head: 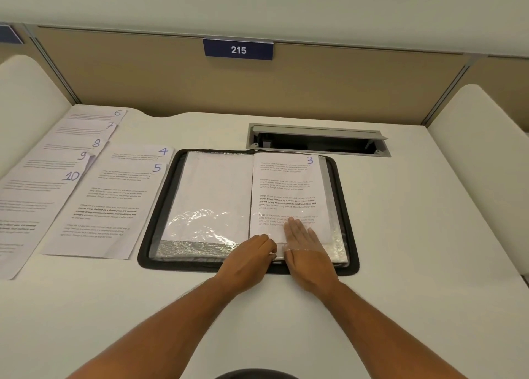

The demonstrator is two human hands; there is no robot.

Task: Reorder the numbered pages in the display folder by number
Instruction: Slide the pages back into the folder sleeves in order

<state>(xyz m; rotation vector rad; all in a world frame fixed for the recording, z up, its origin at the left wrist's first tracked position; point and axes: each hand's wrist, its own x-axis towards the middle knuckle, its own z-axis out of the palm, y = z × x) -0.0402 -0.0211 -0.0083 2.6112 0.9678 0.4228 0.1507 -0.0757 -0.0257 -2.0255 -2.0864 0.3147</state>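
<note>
Page 3 (289, 189) part-sleeved in display folder (342, 206) on table (400, 235). My left hand (252, 257) pinches sleeve edge; right hand (303, 241) flat inside, fingers straight. Risk: page buckling against clingy plastic.

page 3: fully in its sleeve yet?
Partly in. Page 3 lies on the folder's right side; the right hand is under the clear plastic, flat on it.

sign (238, 50): 215 | folder page (289, 195): 3 | loose pages (94, 184): 4–10
</note>
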